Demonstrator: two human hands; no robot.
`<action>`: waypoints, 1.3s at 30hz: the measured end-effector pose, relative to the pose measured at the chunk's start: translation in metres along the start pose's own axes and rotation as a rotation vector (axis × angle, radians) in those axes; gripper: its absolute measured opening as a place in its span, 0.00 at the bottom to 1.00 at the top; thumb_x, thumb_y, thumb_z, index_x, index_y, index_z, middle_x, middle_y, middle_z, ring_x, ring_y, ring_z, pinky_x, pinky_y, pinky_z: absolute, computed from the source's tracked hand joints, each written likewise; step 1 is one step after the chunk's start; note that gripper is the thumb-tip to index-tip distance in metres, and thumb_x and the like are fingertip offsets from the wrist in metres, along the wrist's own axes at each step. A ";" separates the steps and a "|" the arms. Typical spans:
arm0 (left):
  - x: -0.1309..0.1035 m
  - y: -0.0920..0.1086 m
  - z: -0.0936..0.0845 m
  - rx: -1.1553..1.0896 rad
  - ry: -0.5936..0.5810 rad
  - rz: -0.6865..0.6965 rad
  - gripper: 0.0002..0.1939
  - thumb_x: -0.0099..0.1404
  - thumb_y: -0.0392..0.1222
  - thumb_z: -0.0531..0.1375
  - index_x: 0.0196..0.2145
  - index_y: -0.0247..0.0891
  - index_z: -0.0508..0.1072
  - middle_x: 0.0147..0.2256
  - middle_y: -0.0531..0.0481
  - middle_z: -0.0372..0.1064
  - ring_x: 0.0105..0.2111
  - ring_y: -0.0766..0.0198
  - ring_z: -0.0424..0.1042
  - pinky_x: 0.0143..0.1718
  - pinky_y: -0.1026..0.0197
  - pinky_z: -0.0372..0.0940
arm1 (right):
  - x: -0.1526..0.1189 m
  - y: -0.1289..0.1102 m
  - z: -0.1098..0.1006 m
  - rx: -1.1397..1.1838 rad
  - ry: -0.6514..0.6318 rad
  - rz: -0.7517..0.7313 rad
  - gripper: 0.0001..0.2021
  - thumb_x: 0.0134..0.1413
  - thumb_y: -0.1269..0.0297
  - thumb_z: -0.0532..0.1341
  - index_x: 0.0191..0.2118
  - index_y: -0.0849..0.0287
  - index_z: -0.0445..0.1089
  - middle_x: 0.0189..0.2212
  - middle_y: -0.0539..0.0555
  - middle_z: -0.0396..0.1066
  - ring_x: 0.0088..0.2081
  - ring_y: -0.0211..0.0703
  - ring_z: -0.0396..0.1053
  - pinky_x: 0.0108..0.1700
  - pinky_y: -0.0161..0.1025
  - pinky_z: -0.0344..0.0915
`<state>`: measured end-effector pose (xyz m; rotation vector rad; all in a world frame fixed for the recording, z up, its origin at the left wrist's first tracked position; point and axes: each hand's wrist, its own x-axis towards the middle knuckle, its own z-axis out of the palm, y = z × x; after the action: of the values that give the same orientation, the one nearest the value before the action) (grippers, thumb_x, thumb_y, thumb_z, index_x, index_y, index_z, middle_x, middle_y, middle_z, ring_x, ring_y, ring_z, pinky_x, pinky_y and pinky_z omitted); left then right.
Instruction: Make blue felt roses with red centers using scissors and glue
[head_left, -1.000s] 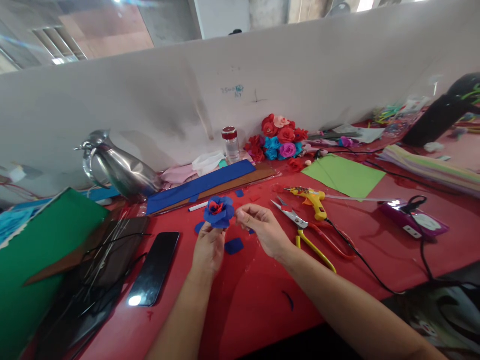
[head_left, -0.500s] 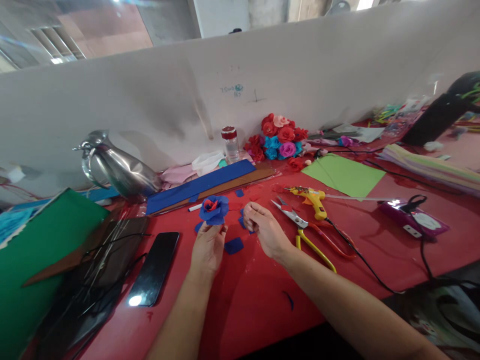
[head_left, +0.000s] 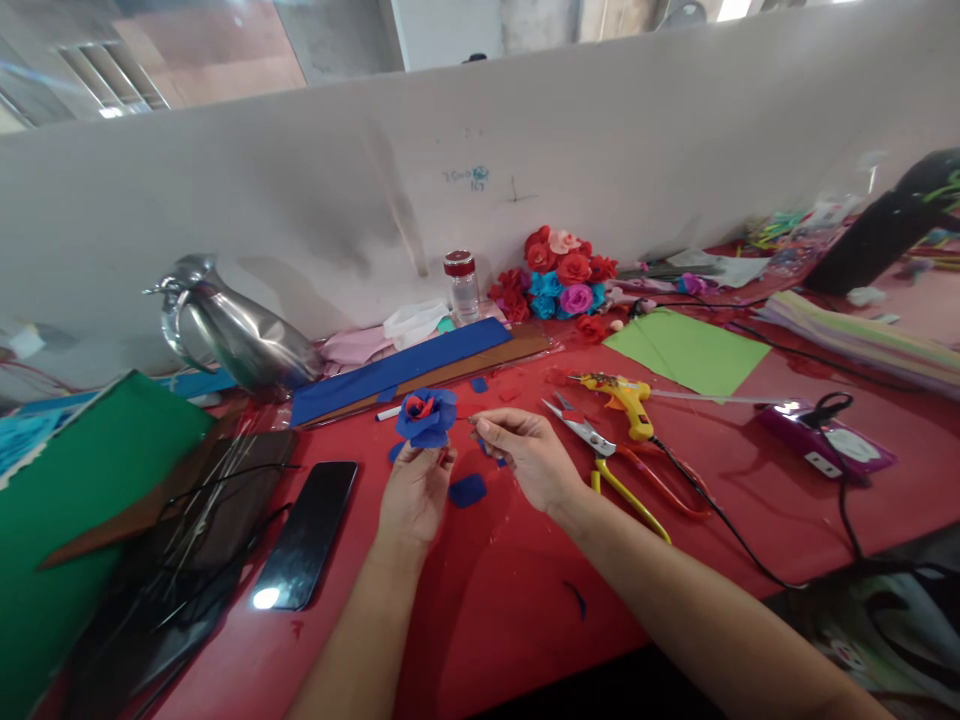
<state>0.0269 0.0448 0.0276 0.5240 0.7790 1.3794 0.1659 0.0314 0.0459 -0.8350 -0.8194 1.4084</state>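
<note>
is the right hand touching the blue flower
Apart. The head view shows a strip of red table between the right hand and the blue flower, which the left hand holds.

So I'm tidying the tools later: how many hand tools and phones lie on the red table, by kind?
Glue gun: 1
Pliers: 1
Phone: 1
Total: 3, all on the red table

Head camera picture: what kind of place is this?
Probably a craft workbench for making paper flowers. The left hand holds a blue paper flower, a yellow glue gun lies on the red table, and finished flowers sit by the wall.
</note>
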 end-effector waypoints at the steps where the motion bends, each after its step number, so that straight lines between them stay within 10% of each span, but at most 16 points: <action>1: 0.000 0.000 0.000 0.002 -0.003 -0.003 0.14 0.39 0.35 0.74 0.22 0.37 0.74 0.24 0.55 0.71 0.27 0.71 0.67 0.33 0.65 0.63 | 0.000 -0.001 0.000 -0.015 0.005 -0.012 0.13 0.36 0.54 0.70 0.26 0.58 0.74 0.21 0.48 0.67 0.23 0.33 0.55 0.27 0.37 0.49; 11: -0.002 0.001 0.004 0.015 -0.059 -0.022 0.12 0.44 0.37 0.73 0.25 0.36 0.74 0.24 0.55 0.67 0.24 0.72 0.64 0.29 0.67 0.61 | 0.000 -0.002 -0.001 -0.046 0.095 -0.061 0.24 0.45 0.46 0.63 0.17 0.55 0.51 0.14 0.42 0.45 0.18 0.32 0.42 0.22 0.36 0.40; 21: -0.001 0.000 0.002 -0.059 -0.034 -0.100 0.13 0.45 0.36 0.72 0.26 0.35 0.72 0.25 0.54 0.67 0.26 0.70 0.66 0.31 0.65 0.64 | -0.004 -0.001 0.007 -0.077 -0.119 0.010 0.07 0.40 0.60 0.64 0.27 0.58 0.72 0.23 0.49 0.69 0.23 0.34 0.60 0.28 0.35 0.56; 29: -0.004 0.006 0.008 -0.102 -0.075 -0.131 0.06 0.54 0.31 0.66 0.26 0.33 0.70 0.25 0.55 0.60 0.21 0.75 0.59 0.21 0.72 0.57 | -0.004 -0.003 -0.003 -0.181 0.071 -0.223 0.12 0.38 0.66 0.51 0.10 0.55 0.50 0.11 0.46 0.44 0.19 0.34 0.42 0.24 0.39 0.40; 39: -0.008 0.005 0.012 -0.043 -0.078 -0.173 0.05 0.58 0.35 0.63 0.26 0.34 0.70 0.22 0.55 0.58 0.18 0.74 0.55 0.17 0.72 0.53 | -0.010 0.002 0.006 -0.197 0.011 -0.220 0.08 0.52 0.62 0.52 0.24 0.55 0.57 0.17 0.44 0.50 0.20 0.35 0.46 0.24 0.36 0.46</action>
<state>0.0321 0.0393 0.0407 0.4630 0.7131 1.2069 0.1601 0.0218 0.0470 -0.8727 -1.0215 1.1410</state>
